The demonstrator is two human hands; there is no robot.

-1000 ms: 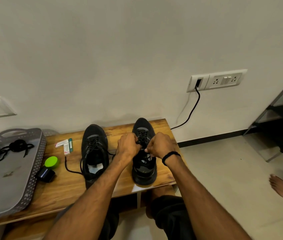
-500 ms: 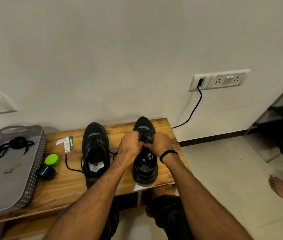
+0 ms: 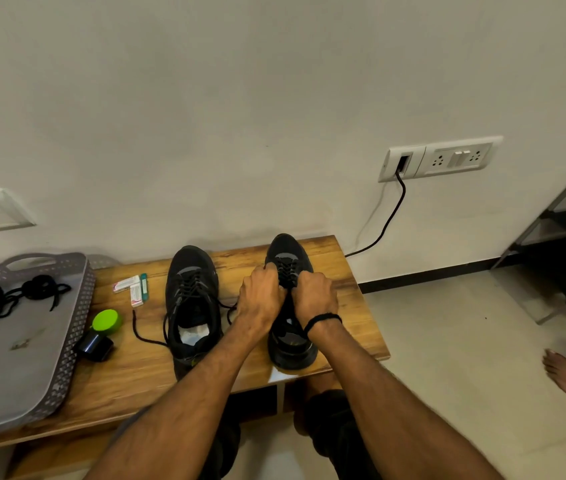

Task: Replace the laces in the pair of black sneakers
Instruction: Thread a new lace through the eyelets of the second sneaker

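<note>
Knuckles of the left hand (image 3: 262, 299) and right hand (image 3: 314, 294) met over the right sneaker (image 3: 288, 348), fingers curled tight on its black lace (image 3: 286, 268). That shoe stood on the wooden bench (image 3: 354, 306), toe toward the wall (image 3: 274, 133), beside the left sneaker (image 3: 191, 296), whose lace ends trailed loose.

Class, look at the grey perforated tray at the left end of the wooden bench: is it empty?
No: a tangled bundle of black laces lies in the grey perforated tray, toward its far end.

The print on the small boxes (image 3: 132, 287) is too small to read
</note>
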